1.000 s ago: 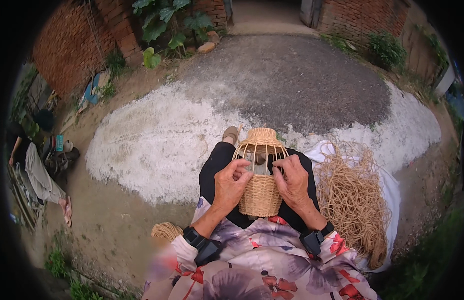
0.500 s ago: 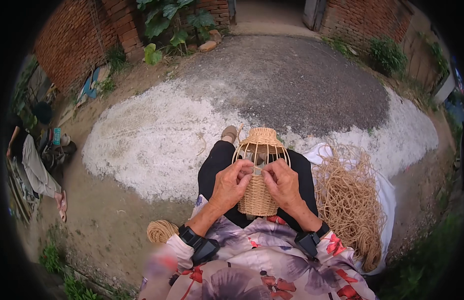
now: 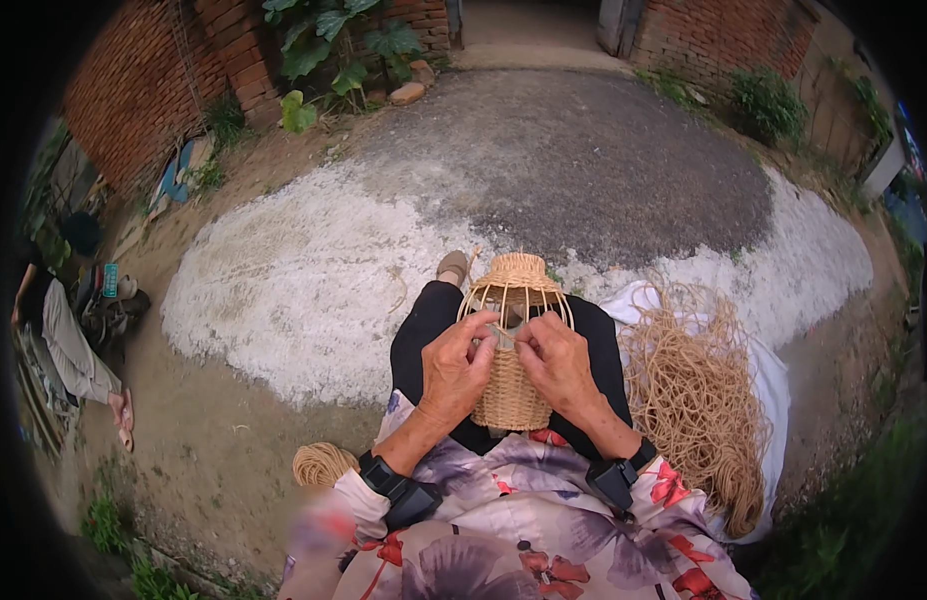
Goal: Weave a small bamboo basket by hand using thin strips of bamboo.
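A tan woven basket (image 3: 512,393) rests upright between my knees. Its lower body and flared top band are tightly woven, while bare upright stakes span the open gap between them. On the left of that gap, my left hand (image 3: 459,368) is closed, thumb and forefinger pinching a short strand of cord (image 3: 503,330). My right hand (image 3: 560,366) is closed at the right side, its fingertips pinched by the same strand and close to the stakes. Behind my fingers, part of the strand and the basket's front edge are hidden.
A big loose heap of tan cord (image 3: 695,400) lies on a white cloth (image 3: 771,440) at my right. Beside my left forearm sits a wound coil of cord (image 3: 323,463). Another person's leg (image 3: 73,335) and a parked motorbike (image 3: 108,300) are at far left.
Both hands have risen slightly along the basket's open gap and parted a little. The view has shifted slightly; the basket still stands between my knees.
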Demonstrator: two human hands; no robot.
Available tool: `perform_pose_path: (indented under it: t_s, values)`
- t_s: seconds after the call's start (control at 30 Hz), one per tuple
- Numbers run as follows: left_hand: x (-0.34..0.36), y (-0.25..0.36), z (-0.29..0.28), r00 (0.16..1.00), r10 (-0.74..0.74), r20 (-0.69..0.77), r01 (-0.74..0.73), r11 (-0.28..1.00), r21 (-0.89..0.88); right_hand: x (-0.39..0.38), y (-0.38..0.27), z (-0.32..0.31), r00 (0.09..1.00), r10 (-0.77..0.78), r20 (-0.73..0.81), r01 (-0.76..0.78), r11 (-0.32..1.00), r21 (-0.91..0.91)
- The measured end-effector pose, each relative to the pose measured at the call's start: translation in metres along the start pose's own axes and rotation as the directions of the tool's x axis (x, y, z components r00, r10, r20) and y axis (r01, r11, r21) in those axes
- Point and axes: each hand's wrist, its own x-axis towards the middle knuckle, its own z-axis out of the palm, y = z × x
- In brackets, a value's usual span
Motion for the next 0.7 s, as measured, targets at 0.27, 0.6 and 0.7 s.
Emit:
perform_pose_path:
  t_s: [0.27, 0.6, 0.7]
  values:
    - [-0.008, -0.023, -0.013, 0.994, -0.067, -0.081, 0.067, 0.998, -0.004, 0.001, -0.007, -0.001, 0.999, 0.007, 0.048, -0.001, 0.992, -0.126]
    - [-0.014, -0.036, -0.016, 0.972, -0.227, -0.065, 0.217, 0.966, -0.142, 0.009, -0.015, -0.011, 0.969, -0.031, 0.244, 0.109, 0.944, -0.311]
    - [-0.021, -0.052, -0.027, 0.908, -0.418, -0.022, 0.386, 0.856, -0.343, 0.001, -0.015, -0.016, 0.964, -0.081, 0.253, 0.146, 0.957, -0.251]
